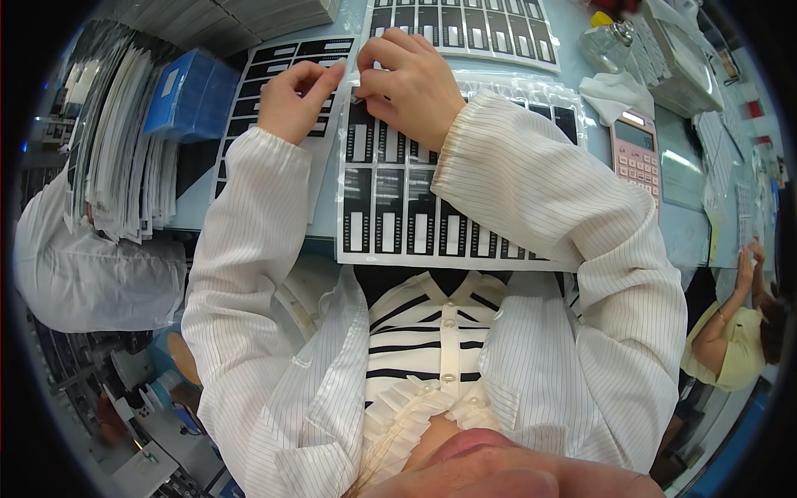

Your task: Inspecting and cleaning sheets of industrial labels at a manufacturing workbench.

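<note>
A white sheet of black rectangular stickers (pixel 398 207) lies on the pale blue table in front of me, inside a clear plastic sleeve. My right hand (pixel 411 83) pinches at the sheet's top left corner with thumb and fingers closed. My left hand (pixel 295 100) meets it there, fingertips touching the same corner. A second sticker sheet (pixel 249 100) lies under my left hand. A third sheet (pixel 465 29) lies farther back. Both arms wear white pinstriped sleeves.
A pink calculator (pixel 635 153) and a crumpled white cloth (pixel 614 93) lie at the right. Stacks of sleeved sheets (pixel 124 149) and a blue box (pixel 191 91) stand at the left. Another person in yellow (pixel 730 340) works at the far right; a white-clad person (pixel 83 266) is at the left.
</note>
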`<state>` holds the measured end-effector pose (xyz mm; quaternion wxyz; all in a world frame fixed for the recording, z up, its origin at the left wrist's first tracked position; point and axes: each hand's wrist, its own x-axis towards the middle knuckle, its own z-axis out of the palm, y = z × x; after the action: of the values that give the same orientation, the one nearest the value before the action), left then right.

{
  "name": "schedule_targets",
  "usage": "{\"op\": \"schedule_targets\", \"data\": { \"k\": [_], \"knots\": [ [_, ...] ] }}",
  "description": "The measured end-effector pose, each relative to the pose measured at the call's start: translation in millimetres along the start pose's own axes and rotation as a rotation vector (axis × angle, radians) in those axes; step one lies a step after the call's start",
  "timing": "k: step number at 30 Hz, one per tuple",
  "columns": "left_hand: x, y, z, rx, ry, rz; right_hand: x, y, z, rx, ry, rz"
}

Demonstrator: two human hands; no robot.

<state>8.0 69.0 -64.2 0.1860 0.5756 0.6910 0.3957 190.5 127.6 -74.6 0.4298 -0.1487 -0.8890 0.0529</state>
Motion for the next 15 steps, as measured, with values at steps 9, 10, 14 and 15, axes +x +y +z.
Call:
{"op": "schedule_targets", "data": {
  "k": [9,10,14,15],
  "knots": [
    [13.3,-9.9,21.7,-0.127,-0.217,0.049,-4.8,-3.6,-11.8,-0.015,0.010,0.001],
    [12.7,-9.6,21.9,-0.078,-0.193,0.078,-9.3,-3.6,-14.8,0.011,-0.029,-0.030],
    [7.6,1.3,25.5,0.055,-0.159,0.058,-27.9,-9.1,-34.2,0.021,-0.154,-0.062],
    [6.5,6.4,26.4,0.109,-0.143,0.067,-31.4,-10.7,-40.7,0.019,-0.214,-0.033]
  ]
}}
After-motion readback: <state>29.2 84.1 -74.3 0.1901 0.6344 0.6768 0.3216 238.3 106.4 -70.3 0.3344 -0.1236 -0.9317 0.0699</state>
